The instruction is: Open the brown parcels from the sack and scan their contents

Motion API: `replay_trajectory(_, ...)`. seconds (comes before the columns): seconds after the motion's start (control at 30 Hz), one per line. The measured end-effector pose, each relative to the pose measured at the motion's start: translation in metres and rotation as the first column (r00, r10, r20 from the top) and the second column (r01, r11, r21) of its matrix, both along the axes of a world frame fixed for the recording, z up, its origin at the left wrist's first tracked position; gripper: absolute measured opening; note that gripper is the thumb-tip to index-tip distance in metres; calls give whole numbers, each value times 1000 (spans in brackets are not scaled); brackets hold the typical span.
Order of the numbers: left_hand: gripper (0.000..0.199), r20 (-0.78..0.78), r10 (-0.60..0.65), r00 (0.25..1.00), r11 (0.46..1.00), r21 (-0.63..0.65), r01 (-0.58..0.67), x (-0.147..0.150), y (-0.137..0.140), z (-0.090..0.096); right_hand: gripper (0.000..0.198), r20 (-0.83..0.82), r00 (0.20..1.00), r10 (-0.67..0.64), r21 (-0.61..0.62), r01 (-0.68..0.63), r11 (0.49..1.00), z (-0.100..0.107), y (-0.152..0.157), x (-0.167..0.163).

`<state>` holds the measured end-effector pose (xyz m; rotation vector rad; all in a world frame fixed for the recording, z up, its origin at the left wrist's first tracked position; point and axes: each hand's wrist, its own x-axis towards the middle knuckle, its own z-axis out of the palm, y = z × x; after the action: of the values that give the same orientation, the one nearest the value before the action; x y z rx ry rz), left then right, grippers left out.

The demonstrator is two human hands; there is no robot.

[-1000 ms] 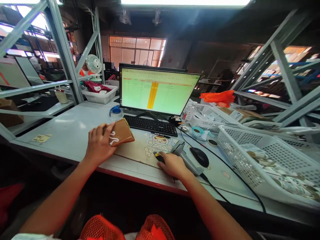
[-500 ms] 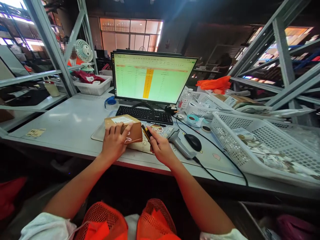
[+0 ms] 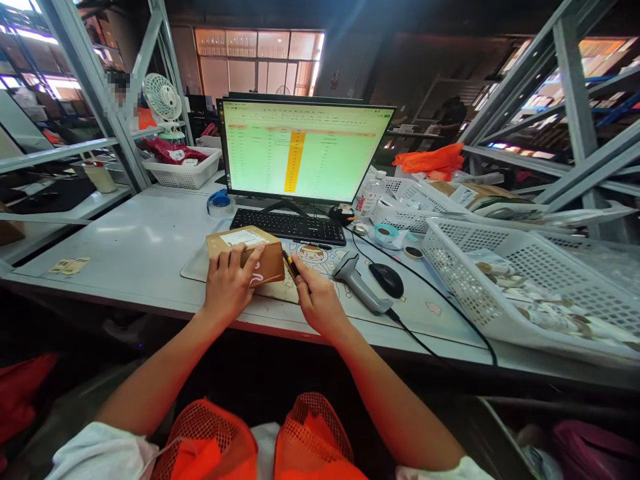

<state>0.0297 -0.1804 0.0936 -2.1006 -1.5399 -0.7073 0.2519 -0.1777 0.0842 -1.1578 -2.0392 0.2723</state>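
A small brown cardboard box [image 3: 271,262] with a white label on its upper face stands tilted on the desk mat. Fingers of my left hand [image 3: 227,283] wrap over its near side and grip it. In my right hand [image 3: 317,293] is a yellow and black box cutter [image 3: 291,263], its front end close to the box's right side. Whether the blade touches the cardboard I cannot make out. Right of that hand lies a grey barcode scanner [image 3: 361,285] with a cable.
Behind the box are a black keyboard [image 3: 290,225] and a monitor [image 3: 310,153]. A black mouse [image 3: 386,280] and a white basket [image 3: 450,267] of small packages stand to the right. Blue tape [image 3: 219,200] lies left of the keyboard. A person [image 3: 120,100] is in the left background.
My right hand has shifted slightly left with the box cutter, nearer the box. My left hand keeps its grip on the box. The view has tilted a little.
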Motion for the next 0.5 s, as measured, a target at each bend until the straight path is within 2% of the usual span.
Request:
replay_trajectory(0.2,64,24,-1,1000,1000,2,1,2,-1,-4,61,79,993,-83,-51,87,995,-13,-4,-6)
replay_trajectory(0.33,65,76,14,997,1000,17,-15,3,-3,-3,61,171,981,-89,-168,118,979,-21,-15,-6)
replay_trajectory(0.43,67,195,22,981,997,62,-34,-6,-1,1,57,129,991,-42,-186,65,980,-4,-25,-2)
replay_trajectory(0.5,75,382,22,924,992,109,-69,-21,5,0,53,38,999,17,-164,-11,986,20,-29,5)
